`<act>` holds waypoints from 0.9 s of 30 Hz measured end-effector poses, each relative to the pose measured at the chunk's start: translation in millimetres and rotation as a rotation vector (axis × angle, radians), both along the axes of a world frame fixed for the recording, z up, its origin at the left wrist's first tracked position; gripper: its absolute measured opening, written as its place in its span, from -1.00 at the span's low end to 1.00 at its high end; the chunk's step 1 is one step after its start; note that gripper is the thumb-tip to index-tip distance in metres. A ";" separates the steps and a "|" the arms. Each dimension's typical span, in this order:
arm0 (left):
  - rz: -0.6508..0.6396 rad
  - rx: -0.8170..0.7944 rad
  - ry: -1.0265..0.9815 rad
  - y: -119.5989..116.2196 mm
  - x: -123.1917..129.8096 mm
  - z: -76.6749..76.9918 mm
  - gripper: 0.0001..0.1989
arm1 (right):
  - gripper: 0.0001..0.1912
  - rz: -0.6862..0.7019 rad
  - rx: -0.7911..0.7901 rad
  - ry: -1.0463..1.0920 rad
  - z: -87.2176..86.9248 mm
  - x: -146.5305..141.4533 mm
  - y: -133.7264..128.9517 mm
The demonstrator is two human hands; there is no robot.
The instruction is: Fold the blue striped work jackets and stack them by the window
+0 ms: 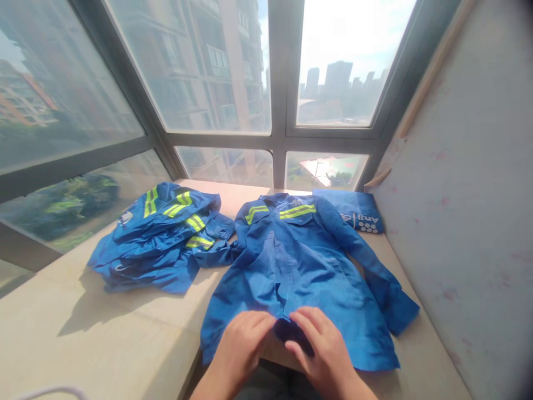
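Observation:
A blue jacket (328, 289) with yellow-green reflective stripes lies spread out, front side up, its collar toward the window. At the middle of its bottom hem, my left hand (246, 339) is closed on the fabric left of the front opening. Just to the right, my right hand (318, 344) has its thumb and fingers around the hem edge on the other side of the opening. The hem is lifted slightly between the hands, and a dark inner fold shows there. Both sleeves lie out to the sides.
A crumpled blue garment (154, 239) with similar stripes lies on the pale ledge (45, 328) at left. A folded blue item with white print (366, 208) is at the back right. Windows (216, 72) stand behind; a wall (466, 211) borders the right.

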State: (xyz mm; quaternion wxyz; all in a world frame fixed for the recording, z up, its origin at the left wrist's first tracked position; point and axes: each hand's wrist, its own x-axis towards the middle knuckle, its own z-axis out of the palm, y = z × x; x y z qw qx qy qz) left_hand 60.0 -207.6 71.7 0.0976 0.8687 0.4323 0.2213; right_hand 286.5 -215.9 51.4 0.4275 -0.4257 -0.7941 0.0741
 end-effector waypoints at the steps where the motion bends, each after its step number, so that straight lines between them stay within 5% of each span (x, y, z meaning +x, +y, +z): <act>1: -0.001 -0.011 0.008 0.0 4.2 -8.0 -0.65 | -0.65 -0.012 -0.018 -0.044 -11.7 -2.0 -0.2; 4: 0.003 0.007 -0.027 -3.8 13.7 -27.7 -0.64 | -0.67 -0.003 -0.044 -0.111 -39.7 -6.3 -0.8; 7: 0.081 0.155 -0.020 -13.4 11.9 -40.7 -0.52 | -0.64 0.001 -0.072 -0.066 -45.6 -5.0 3.9; 11: 0.329 0.290 -0.003 -27.2 -18.6 -58.7 -0.31 | -0.66 -0.040 -0.062 0.032 -25.0 5.1 29.8; 16: 0.703 0.227 -0.182 -31.3 -65.9 -74.2 -0.45 | -0.73 -0.021 -0.035 0.132 14.3 12.4 74.9; 19: 0.871 0.064 -0.345 -29.9 -72.8 -64.5 -0.51 | -0.74 -0.012 0.030 0.119 35.0 7.2 90.4; 22: 0.889 -0.167 -0.488 -33.1 -72.3 -42.7 -0.50 | -0.73 -0.051 0.130 0.086 44.0 -2.4 91.4; 27: 0.787 -0.303 -0.446 -40.7 -84.2 -11.8 -0.47 | -0.66 0.082 0.172 0.025 19.2 -20.5 64.6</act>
